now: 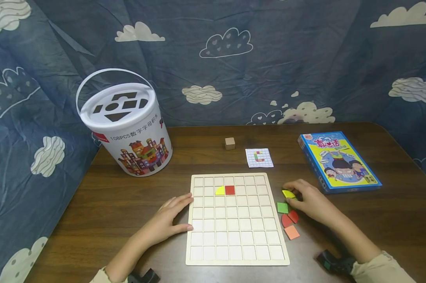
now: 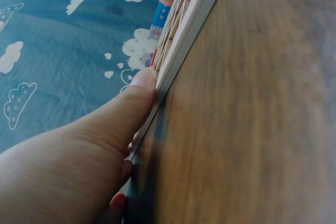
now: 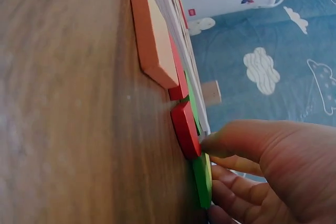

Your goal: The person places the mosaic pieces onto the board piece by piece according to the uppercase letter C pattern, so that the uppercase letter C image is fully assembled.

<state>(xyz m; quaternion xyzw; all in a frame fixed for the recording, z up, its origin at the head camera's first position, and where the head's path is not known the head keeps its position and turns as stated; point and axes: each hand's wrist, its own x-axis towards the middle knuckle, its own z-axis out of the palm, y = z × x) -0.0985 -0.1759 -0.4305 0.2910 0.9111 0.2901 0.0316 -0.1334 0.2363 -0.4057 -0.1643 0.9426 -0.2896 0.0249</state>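
Tabletop (image 1: pixel 85 228), "108PCS" bucket (image 1: pixel 135 133), left hand (image 1: pixel 165 220) spread against board (image 1: pixel 239 224), right hand (image 1: pixel 309 198) pinching yellow piece (image 1: pixel 287 193)

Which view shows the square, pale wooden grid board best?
The head view: it shows the square, pale wooden grid board from above, almost unobstructed. The left wrist view gives one edge and a sharply foreshortened strip; the right wrist view, only a thin edge-on strip.

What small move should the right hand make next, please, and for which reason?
Probably it should lift the loose yellow piece and bring it over the board. The right hand has its fingers at this piece, the left hand touches the board's left edge, and the cell right of the red square is bare.
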